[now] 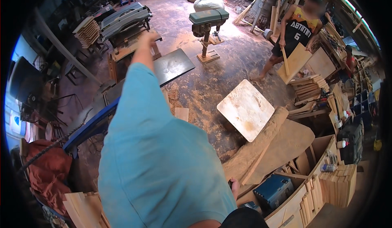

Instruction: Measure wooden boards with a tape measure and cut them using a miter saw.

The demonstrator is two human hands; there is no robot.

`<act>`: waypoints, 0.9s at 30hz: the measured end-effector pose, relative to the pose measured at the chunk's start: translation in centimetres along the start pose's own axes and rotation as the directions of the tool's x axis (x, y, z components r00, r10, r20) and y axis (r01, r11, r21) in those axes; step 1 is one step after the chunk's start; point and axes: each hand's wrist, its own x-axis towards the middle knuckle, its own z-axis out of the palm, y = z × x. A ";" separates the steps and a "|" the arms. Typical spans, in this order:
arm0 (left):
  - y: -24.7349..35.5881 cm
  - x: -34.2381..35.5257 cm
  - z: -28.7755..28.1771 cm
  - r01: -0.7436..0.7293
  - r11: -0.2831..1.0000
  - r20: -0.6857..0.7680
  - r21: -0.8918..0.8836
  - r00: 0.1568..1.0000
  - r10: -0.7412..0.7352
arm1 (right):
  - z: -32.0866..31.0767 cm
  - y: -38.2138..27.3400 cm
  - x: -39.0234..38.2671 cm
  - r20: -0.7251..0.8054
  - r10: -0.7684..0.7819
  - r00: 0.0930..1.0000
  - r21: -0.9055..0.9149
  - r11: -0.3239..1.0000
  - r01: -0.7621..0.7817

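Wooden and pale, a low bench [122, 53] stands towards eleven o'clock, with a table saw [125, 20] just beyond it. The person's left hand [149, 36] reaches over the bench's right end, so blurred that I cannot tell whether it is wide, closed or touching anything. The right hand [234, 187], at five o'clock, is partly hidden by the teal shirt [163, 166]; a dark object [230, 183] shows beside its fingers, but I cannot tell whether it is gripped. Near that hand, between four and five o'clock, a wooden bin [323, 152] holds a blue case [272, 192], wood pieces and a smaller blue item [251, 205], which is partly covered. Bulging sacks [208, 2] lie at twelve o'clock, their contents hidden. The lower edge cuts off a dark rounded shape [245, 220], and shadow swallows much of the left side.
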 end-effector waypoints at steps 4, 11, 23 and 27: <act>4.4 -2.9 0.2 0.066 0.950 -0.196 0.304 0.981 -0.006 | -1.7 4.0 -0.5 -0.169 -0.092 0.981 0.043 0.994 0.100; 2.1 -10.5 8.1 -0.532 0.730 -0.300 0.430 0.679 0.670 | -2.4 12.3 2.7 0.334 -0.604 0.724 0.111 0.788 0.606; -11.3 -43.9 40.2 -0.989 0.147 1.000 -0.009 -0.012 -0.016 | 5.5 2.1 0.2 0.027 -0.047 0.999 0.274 0.961 0.037; -10.7 -38.2 46.6 -0.831 0.556 0.995 0.018 -0.041 -0.094 | 13.3 -9.7 -4.0 0.137 -0.220 0.966 0.196 0.962 0.191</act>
